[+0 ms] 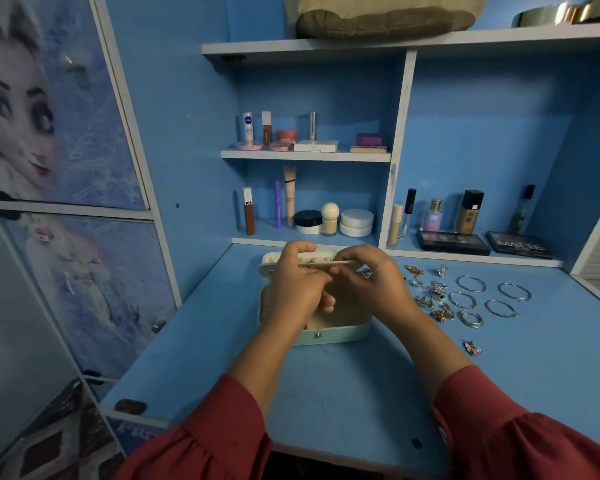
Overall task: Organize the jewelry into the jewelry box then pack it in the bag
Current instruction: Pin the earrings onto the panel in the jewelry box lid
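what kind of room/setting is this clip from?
Likely a bedroom vanity or dressing desk at home. Shelves hold cosmetics such as a foundation bottle and eyeshadow palette, and a wardrobe door beside the blue desk carries a cartoon print.

Both hands pinch a thin, pale, matt card [323, 264], apparently paper or board. Directly beneath the grip, the jewelry box [329, 336] has a smooth mint shell with a small metal stud. Right of the grip lie shiny silver metal bangles [471, 283] and glittering gold-toned earrings [442, 315] on the smooth, matt blue-painted desk [343, 393].
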The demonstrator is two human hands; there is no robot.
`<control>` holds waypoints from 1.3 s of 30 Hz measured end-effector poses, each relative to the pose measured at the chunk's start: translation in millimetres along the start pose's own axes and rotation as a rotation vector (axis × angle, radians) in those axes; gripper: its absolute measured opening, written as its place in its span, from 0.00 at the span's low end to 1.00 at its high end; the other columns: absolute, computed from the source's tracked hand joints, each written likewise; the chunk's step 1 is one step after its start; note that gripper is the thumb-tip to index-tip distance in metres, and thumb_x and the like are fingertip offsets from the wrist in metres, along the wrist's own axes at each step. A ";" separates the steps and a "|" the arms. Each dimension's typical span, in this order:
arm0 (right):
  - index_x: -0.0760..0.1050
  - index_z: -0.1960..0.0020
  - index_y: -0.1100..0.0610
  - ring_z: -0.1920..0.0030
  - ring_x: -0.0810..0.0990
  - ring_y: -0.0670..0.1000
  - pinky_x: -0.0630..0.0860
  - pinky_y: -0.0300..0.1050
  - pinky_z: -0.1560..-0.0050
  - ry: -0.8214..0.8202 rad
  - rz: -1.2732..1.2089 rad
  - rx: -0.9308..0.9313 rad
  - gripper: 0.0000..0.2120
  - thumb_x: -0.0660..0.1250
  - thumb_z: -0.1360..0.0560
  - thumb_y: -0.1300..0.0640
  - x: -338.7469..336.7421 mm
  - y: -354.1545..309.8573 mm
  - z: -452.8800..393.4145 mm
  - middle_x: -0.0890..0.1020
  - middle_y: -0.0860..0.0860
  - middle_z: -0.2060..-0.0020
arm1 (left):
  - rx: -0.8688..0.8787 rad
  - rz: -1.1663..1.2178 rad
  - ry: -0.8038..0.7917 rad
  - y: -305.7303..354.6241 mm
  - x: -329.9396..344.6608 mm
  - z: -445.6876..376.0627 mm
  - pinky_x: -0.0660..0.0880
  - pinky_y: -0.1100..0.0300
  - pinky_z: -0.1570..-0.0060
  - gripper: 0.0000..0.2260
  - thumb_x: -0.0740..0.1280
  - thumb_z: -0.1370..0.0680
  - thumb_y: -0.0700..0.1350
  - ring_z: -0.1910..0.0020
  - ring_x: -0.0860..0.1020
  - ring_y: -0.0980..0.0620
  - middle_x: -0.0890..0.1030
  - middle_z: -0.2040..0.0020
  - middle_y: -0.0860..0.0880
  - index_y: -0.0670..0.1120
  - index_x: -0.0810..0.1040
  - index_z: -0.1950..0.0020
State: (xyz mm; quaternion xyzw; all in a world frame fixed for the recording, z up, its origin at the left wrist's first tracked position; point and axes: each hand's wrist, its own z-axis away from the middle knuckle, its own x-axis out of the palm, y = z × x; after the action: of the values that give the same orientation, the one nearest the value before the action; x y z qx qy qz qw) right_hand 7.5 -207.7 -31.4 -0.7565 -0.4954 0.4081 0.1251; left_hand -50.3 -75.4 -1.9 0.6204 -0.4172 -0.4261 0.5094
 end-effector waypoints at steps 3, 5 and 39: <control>0.80 0.51 0.51 0.50 0.75 0.48 0.73 0.53 0.47 -0.004 0.034 -0.010 0.05 0.71 0.27 0.57 2.5 1.8 -2.7 0.78 0.43 0.56 | 0.060 -0.149 0.012 -0.1 -8.7 -4.5 0.74 0.57 0.75 0.18 0.62 0.26 0.35 0.80 0.74 0.48 0.83 0.64 0.45 0.55 0.68 0.43; 0.79 0.49 0.50 0.49 0.75 0.50 0.72 0.57 0.46 -0.011 0.060 -0.011 0.06 0.69 0.26 0.55 4.2 3.1 -3.8 0.77 0.43 0.55 | 0.139 -0.234 0.070 -0.7 -15.3 -3.9 0.76 0.56 0.74 0.17 0.61 0.26 0.37 0.78 0.75 0.49 0.81 0.70 0.46 0.56 0.67 0.43; 0.74 0.34 0.55 0.43 0.77 0.48 0.74 0.42 0.43 -0.088 -0.099 0.455 0.17 0.65 0.22 0.58 -9.7 16.1 -0.4 0.81 0.51 0.43 | 0.148 0.114 0.248 -57.6 -52.7 -60.5 0.74 0.69 0.61 0.05 0.68 0.23 0.41 0.61 0.81 0.60 0.83 0.57 0.53 0.45 0.80 0.48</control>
State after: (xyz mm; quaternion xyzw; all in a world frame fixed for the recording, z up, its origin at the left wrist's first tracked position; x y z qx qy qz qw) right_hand 16.5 -223.6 -36.0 -0.6650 -0.4321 0.5352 0.2909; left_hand -3.0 -0.9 -46.1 0.6793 -0.4159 -0.2848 0.5334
